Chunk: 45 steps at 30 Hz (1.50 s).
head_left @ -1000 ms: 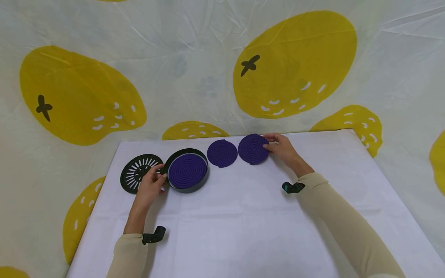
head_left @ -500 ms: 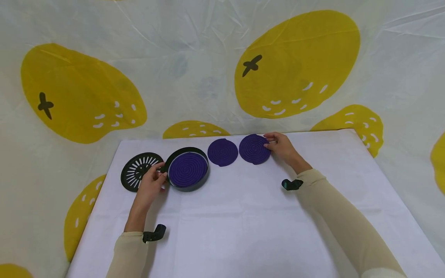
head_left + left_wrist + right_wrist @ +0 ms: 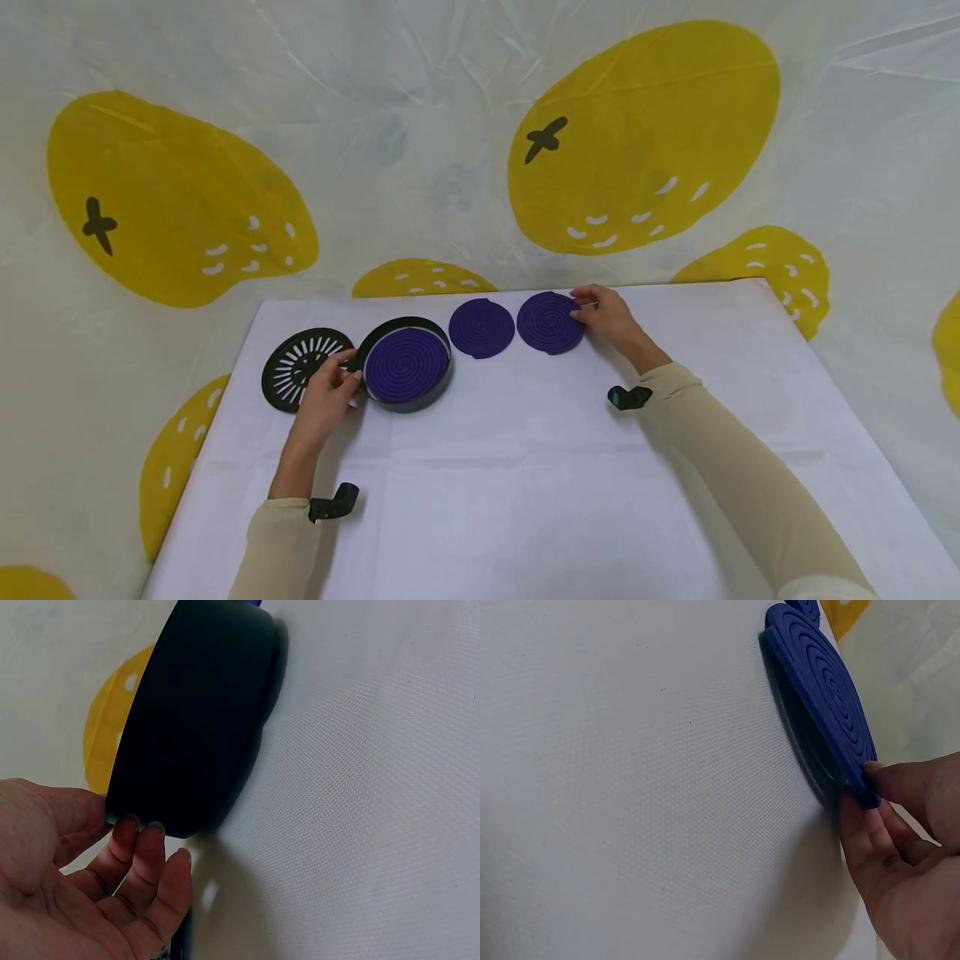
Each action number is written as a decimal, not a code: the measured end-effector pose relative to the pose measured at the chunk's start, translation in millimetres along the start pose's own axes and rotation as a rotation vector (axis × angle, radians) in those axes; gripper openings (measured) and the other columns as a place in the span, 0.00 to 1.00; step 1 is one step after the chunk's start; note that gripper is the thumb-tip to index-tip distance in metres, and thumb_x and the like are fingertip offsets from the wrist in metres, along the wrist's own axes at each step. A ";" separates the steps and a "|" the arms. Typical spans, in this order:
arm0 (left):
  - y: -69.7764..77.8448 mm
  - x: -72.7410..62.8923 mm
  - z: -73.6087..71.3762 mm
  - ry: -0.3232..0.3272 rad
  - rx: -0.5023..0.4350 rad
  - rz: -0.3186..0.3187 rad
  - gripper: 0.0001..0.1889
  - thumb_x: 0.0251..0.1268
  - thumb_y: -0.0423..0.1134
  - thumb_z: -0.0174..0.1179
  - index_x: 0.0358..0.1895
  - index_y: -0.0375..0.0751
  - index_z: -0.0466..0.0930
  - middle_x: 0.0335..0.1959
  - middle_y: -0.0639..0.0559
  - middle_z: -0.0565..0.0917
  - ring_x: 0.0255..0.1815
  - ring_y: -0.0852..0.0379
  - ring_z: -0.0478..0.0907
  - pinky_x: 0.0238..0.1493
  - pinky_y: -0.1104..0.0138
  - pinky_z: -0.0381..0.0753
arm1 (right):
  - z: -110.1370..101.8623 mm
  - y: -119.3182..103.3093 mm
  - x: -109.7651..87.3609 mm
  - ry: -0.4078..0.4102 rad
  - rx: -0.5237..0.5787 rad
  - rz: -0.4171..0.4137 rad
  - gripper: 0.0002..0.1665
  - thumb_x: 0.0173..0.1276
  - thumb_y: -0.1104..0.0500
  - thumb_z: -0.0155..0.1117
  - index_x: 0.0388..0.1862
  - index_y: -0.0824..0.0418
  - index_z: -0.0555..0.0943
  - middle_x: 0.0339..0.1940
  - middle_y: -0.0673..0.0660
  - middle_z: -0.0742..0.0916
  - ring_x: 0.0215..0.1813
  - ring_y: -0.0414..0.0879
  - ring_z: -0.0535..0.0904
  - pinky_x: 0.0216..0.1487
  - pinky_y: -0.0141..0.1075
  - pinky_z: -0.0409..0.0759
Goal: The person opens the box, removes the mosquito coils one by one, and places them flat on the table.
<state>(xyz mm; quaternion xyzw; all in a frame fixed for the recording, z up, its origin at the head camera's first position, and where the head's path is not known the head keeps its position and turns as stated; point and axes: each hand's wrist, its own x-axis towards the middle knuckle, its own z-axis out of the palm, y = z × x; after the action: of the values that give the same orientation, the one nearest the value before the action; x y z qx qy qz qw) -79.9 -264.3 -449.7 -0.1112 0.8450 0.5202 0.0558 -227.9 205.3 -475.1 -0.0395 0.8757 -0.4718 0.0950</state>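
Note:
My left hand (image 3: 327,392) grips the left edge of a dark round holder (image 3: 405,408), with fingertips at its wall in the left wrist view. Inside this holder lies a purple spiral coaster (image 3: 405,364). At the back of the table, my right hand (image 3: 611,321) pinches the right edge of another spiral coaster (image 3: 551,322). Its thumb is on top and its fingers are underneath. That coaster (image 3: 832,697) is tilted in the right wrist view, its gripped edge raised over the table. Just left of it lies a third purple coaster (image 3: 482,328).
A black slotted disc (image 3: 303,367) lies left of the holder, partly behind my left hand. White cloth covers the table (image 3: 510,500). Behind the table's back edge hangs a pale sheet (image 3: 412,167) with large yellow fruit prints.
The head view has shifted slightly. Both hands keep their holds, and the coasters and holder stay in place.

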 end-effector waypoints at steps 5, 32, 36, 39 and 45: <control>-0.1 -0.4 -0.2 -0.003 -0.006 0.001 0.26 0.78 0.34 0.53 0.75 0.44 0.65 0.39 0.43 0.76 0.40 0.45 0.79 0.34 0.59 0.86 | -2.1 -5.0 -2.8 0.013 -0.032 -0.008 0.27 0.71 0.67 0.64 0.67 0.72 0.73 0.60 0.71 0.82 0.61 0.62 0.80 0.60 0.46 0.80; -0.8 -2.0 -0.3 -0.006 -0.013 0.036 0.26 0.78 0.34 0.54 0.75 0.42 0.65 0.40 0.39 0.77 0.39 0.48 0.79 0.32 0.59 0.86 | 9.8 -54.5 -16.0 0.031 0.126 -0.124 0.27 0.70 0.67 0.66 0.65 0.73 0.74 0.59 0.72 0.82 0.58 0.64 0.82 0.48 0.23 0.78; -2.9 -1.2 0.1 -0.004 -0.007 0.044 0.25 0.78 0.34 0.54 0.75 0.42 0.66 0.39 0.40 0.77 0.38 0.48 0.79 0.32 0.59 0.86 | 14.7 -63.2 -17.9 0.015 0.134 -0.146 0.26 0.70 0.67 0.67 0.65 0.72 0.75 0.59 0.72 0.82 0.57 0.63 0.82 0.50 0.26 0.80; -3.5 -0.8 0.5 -0.008 0.000 0.046 0.25 0.78 0.34 0.53 0.75 0.42 0.66 0.39 0.40 0.78 0.38 0.49 0.79 0.32 0.60 0.86 | 18.0 -71.1 -20.7 -0.001 0.142 -0.156 0.26 0.70 0.66 0.67 0.65 0.70 0.75 0.59 0.70 0.83 0.57 0.61 0.82 0.53 0.32 0.82; -1.8 -1.4 0.4 -0.003 -0.003 0.046 0.25 0.78 0.34 0.54 0.74 0.43 0.66 0.38 0.42 0.77 0.38 0.48 0.80 0.32 0.59 0.86 | 26.7 -85.0 -23.7 -0.052 0.167 -0.167 0.25 0.71 0.65 0.66 0.65 0.67 0.76 0.58 0.68 0.84 0.57 0.59 0.83 0.58 0.42 0.83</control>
<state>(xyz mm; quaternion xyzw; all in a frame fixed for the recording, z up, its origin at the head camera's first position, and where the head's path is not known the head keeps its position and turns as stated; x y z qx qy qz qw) -78.1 -264.5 -451.1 -0.0914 0.8463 0.5229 0.0449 -201.0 140.3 -415.5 -0.1166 0.8242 -0.5482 0.0808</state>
